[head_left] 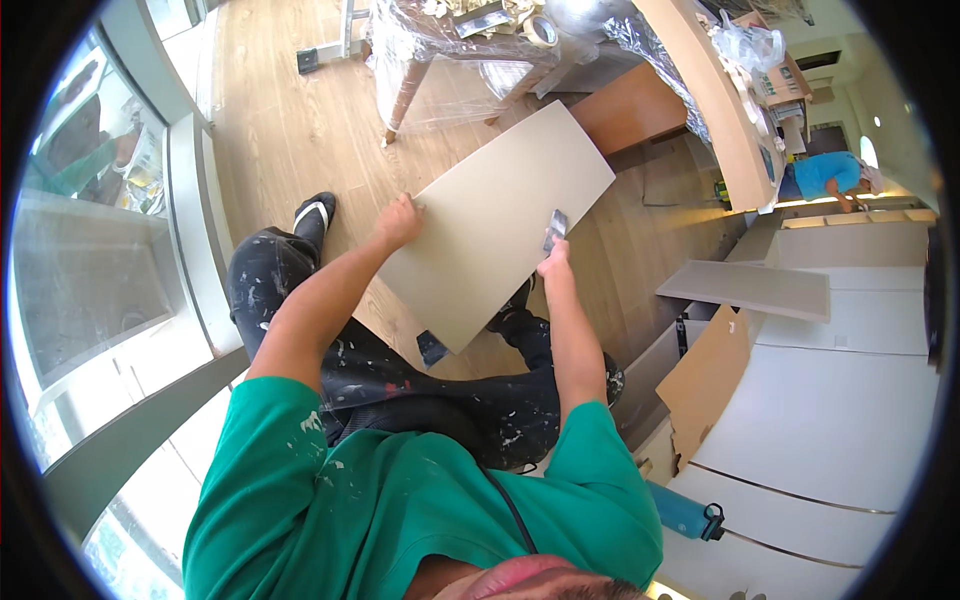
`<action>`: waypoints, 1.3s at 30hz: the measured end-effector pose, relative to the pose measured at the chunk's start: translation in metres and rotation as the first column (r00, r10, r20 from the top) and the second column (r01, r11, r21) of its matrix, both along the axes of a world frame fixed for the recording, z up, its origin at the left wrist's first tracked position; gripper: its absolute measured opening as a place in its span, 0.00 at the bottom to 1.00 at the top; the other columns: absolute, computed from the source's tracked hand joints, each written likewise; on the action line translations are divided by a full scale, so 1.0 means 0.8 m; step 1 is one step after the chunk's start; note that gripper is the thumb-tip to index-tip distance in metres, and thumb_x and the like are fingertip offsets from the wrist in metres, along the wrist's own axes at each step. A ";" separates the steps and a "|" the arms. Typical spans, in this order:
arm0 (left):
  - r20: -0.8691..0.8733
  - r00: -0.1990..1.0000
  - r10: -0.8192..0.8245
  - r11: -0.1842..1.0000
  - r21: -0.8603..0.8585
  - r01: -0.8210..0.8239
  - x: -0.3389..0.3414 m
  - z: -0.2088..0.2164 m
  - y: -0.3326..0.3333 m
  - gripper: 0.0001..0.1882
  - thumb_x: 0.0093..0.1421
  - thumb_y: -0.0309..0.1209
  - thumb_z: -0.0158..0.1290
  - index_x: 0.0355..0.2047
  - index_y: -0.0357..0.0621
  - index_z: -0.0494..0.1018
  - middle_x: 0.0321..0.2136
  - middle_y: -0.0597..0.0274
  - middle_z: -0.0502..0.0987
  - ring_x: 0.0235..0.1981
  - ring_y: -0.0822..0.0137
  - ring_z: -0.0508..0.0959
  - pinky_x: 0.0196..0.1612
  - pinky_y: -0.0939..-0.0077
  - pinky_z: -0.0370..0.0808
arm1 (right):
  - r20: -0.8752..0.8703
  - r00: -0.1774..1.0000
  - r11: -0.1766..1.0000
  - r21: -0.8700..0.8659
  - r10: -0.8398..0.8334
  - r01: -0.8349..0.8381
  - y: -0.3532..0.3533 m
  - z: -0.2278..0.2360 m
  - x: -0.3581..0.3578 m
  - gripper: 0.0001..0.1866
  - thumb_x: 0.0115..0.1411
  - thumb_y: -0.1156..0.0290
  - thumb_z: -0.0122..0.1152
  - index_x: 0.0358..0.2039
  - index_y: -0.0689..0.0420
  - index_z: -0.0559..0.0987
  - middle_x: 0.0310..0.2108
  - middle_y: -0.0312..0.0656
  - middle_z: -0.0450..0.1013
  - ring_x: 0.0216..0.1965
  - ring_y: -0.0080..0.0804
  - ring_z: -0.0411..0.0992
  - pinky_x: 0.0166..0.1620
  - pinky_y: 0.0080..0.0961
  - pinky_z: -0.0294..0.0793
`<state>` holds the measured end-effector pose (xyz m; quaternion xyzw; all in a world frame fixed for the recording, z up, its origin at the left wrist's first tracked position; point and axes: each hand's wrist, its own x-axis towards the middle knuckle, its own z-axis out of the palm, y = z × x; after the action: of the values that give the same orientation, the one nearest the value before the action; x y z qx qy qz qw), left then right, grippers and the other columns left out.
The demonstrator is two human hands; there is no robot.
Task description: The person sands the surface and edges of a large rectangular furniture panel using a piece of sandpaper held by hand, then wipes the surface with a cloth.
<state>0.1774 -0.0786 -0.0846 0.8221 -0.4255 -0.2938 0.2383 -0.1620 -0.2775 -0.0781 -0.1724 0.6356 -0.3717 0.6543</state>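
Observation:
A flat beige panel (490, 215) lies tilted across in front of me, between my legs. My left hand (400, 221) is closed on its left edge. In my right hand (554, 259) is a small tool with a flat grey blade, like a putty knife (556, 228), held over the panel's right side. Whether the blade touches the surface I cannot tell. The fingers of my right hand wrap its handle and hide most of it. A dark piece (432, 348) shows at the panel's near corner.
A plastic-wrapped table (430, 50) with a tape roll (541, 31) stands ahead. An orange-brown board (630, 105) lies behind the panel. To the right are a loose board (745, 285), torn cardboard (705, 385) and a blue bottle (683, 512). Another person (825, 175) works farther right. Glass doors (90, 230) stand left.

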 end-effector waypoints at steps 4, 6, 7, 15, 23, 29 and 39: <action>0.119 0.992 0.041 0.999 -0.004 -0.041 0.035 0.013 0.025 0.28 0.72 0.52 0.44 0.50 0.35 0.70 0.45 0.36 0.80 0.49 0.43 0.81 0.54 0.50 0.77 | 0.038 0.999 0.999 0.029 -0.035 0.034 0.080 -0.008 0.020 0.20 0.71 0.58 0.44 0.53 0.49 0.80 0.59 0.44 0.75 0.61 0.49 0.71 0.67 0.60 0.63; 0.185 0.982 0.047 0.997 -0.070 -0.035 0.041 0.020 0.019 0.28 0.72 0.52 0.44 0.46 0.35 0.74 0.45 0.39 0.81 0.46 0.43 0.83 0.51 0.51 0.79 | 0.088 0.993 0.997 0.012 -0.073 0.072 0.109 -0.006 0.005 0.20 0.71 0.58 0.44 0.55 0.49 0.79 0.61 0.44 0.73 0.63 0.50 0.69 0.68 0.59 0.62; 0.203 0.978 0.049 0.998 -0.040 -0.041 0.049 0.022 0.016 0.26 0.73 0.51 0.44 0.45 0.37 0.75 0.44 0.42 0.82 0.43 0.44 0.84 0.48 0.52 0.80 | 0.074 0.994 0.996 0.044 -0.083 0.080 0.129 -0.003 0.005 0.20 0.72 0.58 0.44 0.57 0.49 0.78 0.62 0.44 0.72 0.64 0.50 0.68 0.69 0.60 0.61; 0.458 0.887 -0.056 0.998 0.024 0.050 0.083 0.032 0.052 0.18 0.74 0.41 0.44 0.37 0.47 0.80 0.30 0.56 0.84 0.31 0.55 0.86 0.31 0.60 0.82 | -0.072 0.952 0.931 0.243 0.298 -0.273 0.253 0.076 -0.004 0.20 0.73 0.68 0.47 0.62 0.58 0.70 0.62 0.51 0.69 0.63 0.50 0.68 0.68 0.57 0.64; 0.385 0.911 0.150 0.988 -0.098 -0.121 0.097 0.022 0.061 0.22 0.70 0.42 0.47 0.23 0.44 0.80 0.27 0.48 0.83 0.30 0.51 0.85 0.35 0.58 0.82 | -0.906 0.259 0.422 -0.101 0.336 -0.901 0.234 0.219 0.090 0.28 0.68 0.82 0.43 0.69 0.67 0.65 0.56 0.66 0.74 0.56 0.62 0.75 0.58 0.49 0.72; 0.316 0.926 0.207 0.976 -0.133 -0.173 0.083 0.053 0.045 0.21 0.69 0.40 0.47 0.26 0.41 0.80 0.28 0.45 0.83 0.32 0.47 0.84 0.39 0.55 0.81 | -0.983 0.154 -0.190 -0.170 0.099 -0.967 0.188 0.113 0.246 0.35 0.64 0.86 0.44 0.73 0.71 0.53 0.74 0.64 0.51 0.77 0.55 0.47 0.77 0.47 0.48; 0.285 0.928 0.241 0.968 -0.143 -0.207 0.084 0.060 0.047 0.22 0.72 0.42 0.48 0.27 0.39 0.77 0.30 0.45 0.82 0.33 0.42 0.82 0.39 0.51 0.78 | -0.998 0.058 -0.215 -0.064 0.034 -0.975 0.052 0.035 0.193 0.33 0.63 0.85 0.44 0.70 0.64 0.65 0.71 0.56 0.61 0.76 0.49 0.52 0.77 0.51 0.45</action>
<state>0.2450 -0.0413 -0.0363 0.8858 -0.3757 -0.1125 0.2480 -0.0076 -0.2358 -0.0503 -0.9472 0.2689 -0.1011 0.1422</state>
